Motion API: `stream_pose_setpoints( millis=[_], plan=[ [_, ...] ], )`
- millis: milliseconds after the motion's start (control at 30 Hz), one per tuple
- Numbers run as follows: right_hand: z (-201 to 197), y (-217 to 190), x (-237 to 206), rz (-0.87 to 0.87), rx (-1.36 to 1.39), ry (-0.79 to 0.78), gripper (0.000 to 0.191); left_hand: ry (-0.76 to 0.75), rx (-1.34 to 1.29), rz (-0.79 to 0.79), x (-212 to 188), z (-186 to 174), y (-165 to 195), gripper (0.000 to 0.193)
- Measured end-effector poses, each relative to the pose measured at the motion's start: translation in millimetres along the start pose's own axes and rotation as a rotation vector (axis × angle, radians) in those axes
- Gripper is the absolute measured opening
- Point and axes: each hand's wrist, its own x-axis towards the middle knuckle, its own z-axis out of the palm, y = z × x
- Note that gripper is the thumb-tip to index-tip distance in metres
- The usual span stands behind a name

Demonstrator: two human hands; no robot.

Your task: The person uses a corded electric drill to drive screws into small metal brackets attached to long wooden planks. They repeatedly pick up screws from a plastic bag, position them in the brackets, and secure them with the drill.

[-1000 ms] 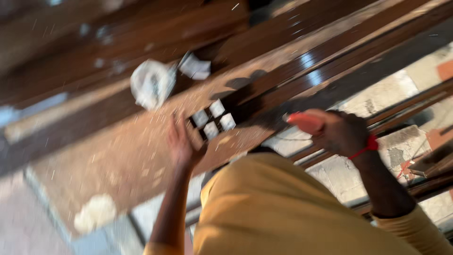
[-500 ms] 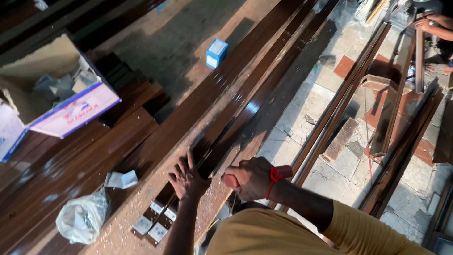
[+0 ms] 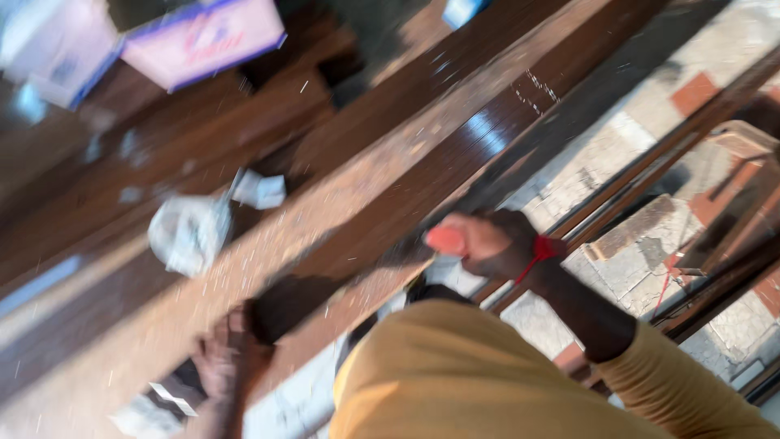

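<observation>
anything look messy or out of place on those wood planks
Pale sawdust is scattered along the long dark brown wooden planks, and a crumpled clear plastic bag lies loose on them. The picture is too blurred to judge damage.

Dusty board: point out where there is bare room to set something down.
The dusty board is bare along its middle, between the crumpled plastic bag and the dark glossy strip, and further up toward the far end. It is crowded near the left hand, among small white pieces, and around the right hand gripping a red handle.
</observation>
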Motion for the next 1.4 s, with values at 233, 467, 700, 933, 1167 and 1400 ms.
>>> stream_pose_setpoints(
  millis=[233, 467, 700, 933, 1167, 1400],
  plan=[
    [-3, -24, 3, -0.028, -0.076, -0.039, 0.056, -0.224, 0.089, -0.335, -86, -1, -160, 0.119],
    [-1, -57, -1, -0.104, -0.150, -0.089, 0.057, -0.259, -0.086, -0.139, -24, -1, -102, 0.096],
    [8, -99, -7, -0.066, -0.396, -0.017, 0.062, -0.228, -0.193, -0.060, -32, -19, -130, 0.107],
    [22, -115, -8, -0.088, -0.590, 0.067, 0.059, -0.408, -0.141, 0.010, 6, -25, -99, 0.122],
    [18, -111, 1, -0.153, -0.441, 0.069, 0.059, -0.435, -0.214, 0.012, 48, -48, -33, 0.131],
    [16, -90, 6, -0.096, -0.401, 0.010, 0.058, -0.338, -0.226, -0.016, 55, -42, -5, 0.116]
  ],
)
